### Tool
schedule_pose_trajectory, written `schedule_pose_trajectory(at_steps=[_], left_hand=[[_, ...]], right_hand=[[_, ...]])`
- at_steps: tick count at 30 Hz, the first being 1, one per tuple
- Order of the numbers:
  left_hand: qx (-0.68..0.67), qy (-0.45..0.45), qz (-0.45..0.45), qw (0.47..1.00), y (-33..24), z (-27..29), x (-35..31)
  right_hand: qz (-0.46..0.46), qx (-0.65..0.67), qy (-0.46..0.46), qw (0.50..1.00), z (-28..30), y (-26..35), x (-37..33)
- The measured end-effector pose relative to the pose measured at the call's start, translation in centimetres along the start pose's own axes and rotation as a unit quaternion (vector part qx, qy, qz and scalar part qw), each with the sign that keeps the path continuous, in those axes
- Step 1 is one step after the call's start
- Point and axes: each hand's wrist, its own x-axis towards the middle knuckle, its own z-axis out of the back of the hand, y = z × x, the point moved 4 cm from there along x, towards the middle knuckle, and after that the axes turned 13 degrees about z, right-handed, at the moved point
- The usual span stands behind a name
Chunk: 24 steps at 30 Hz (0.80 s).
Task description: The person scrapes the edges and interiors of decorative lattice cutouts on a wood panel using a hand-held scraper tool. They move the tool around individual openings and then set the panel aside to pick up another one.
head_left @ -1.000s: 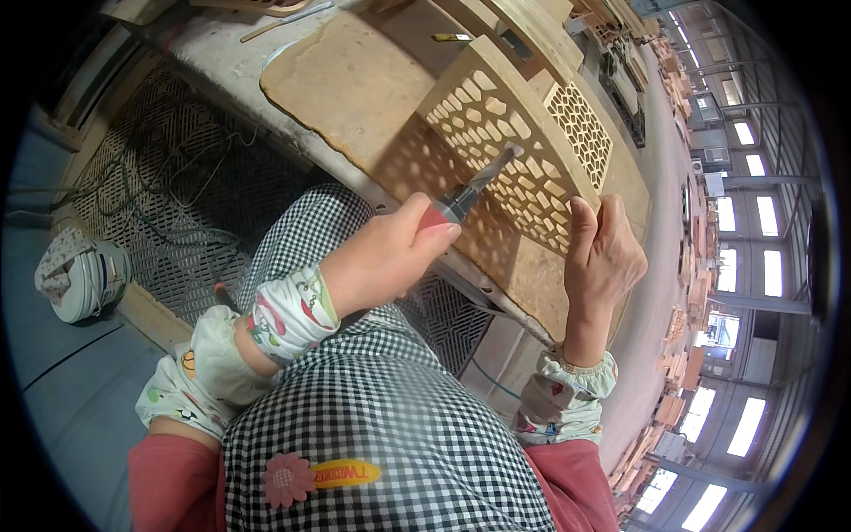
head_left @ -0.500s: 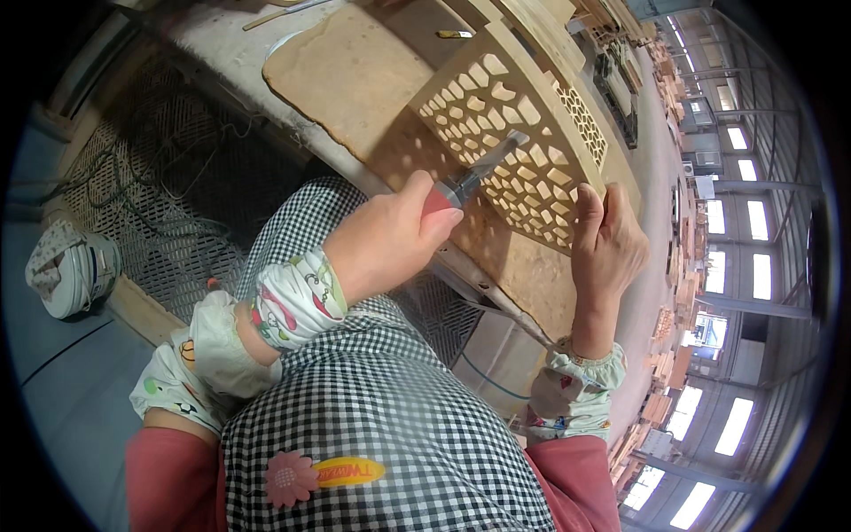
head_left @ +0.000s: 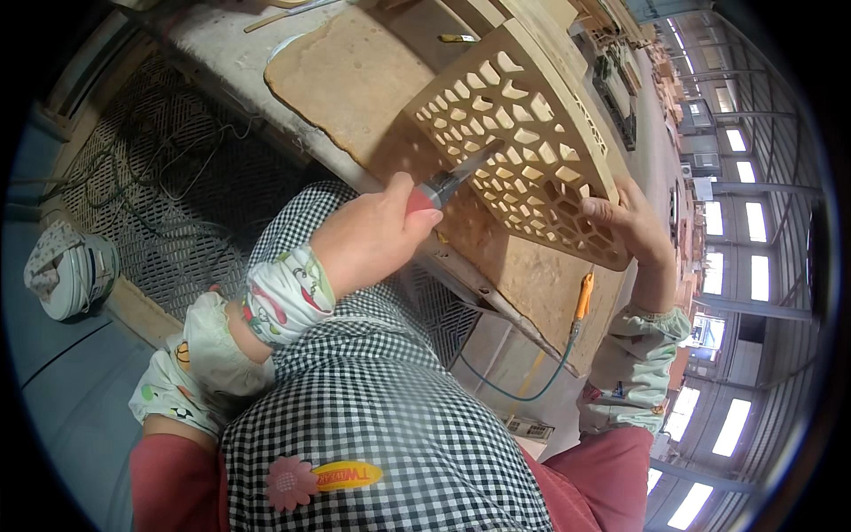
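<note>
wooden panel (head_left: pixel 516 147), pierced: tilted over bench (head_left: pixel 226 53), edge pinched by right hand (head_left: pixel 636 222). red-handled tool (head_left: pixel 446 183): gripped by left hand (head_left: pixel 377 235), pointed at panel. judged step: panel being tooled; steady hold called for next.

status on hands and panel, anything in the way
Left hand gripping red-handled tool; right hand holding perforated panel, tilted. Tool tip at its face, contact unclear. Orange hose tool near panel, nothing visibly blocking.

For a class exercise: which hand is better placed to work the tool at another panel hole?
Left hand, probably: it holds the red-handled tool; the right hand grips the wooden panel by its edge.
</note>
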Motion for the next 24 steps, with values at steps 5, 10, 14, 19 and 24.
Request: schedule_pose_trajectory(at_steps=[5,10,14,19,24], left_hand=[[0.085,-0.043,-0.031,0.995,-1.2,-1.2,0.5],[0.110,-0.066,-0.020,0.992,-2.0,-1.3,1.2],[0.098,-0.059,-0.007,0.993,-1.9,-1.7,1.6],[0.086,-0.099,-0.042,0.990,-0.6,-2.3,2.8],[-0.207,0.214,0.136,0.945,-0.3,-1.2,3.1]], right_hand=[[-0.014,0.068,0.018,0.997,-0.2,0.1,0.0],[-0.023,0.069,0.033,0.997,0.1,-0.7,0.5],[0.008,0.094,0.022,0.995,-0.3,-1.2,0.5],[0.015,0.090,0.050,0.995,-0.3,-0.9,1.0],[0.031,0.061,0.043,0.997,0.2,-1.6,1.1]])
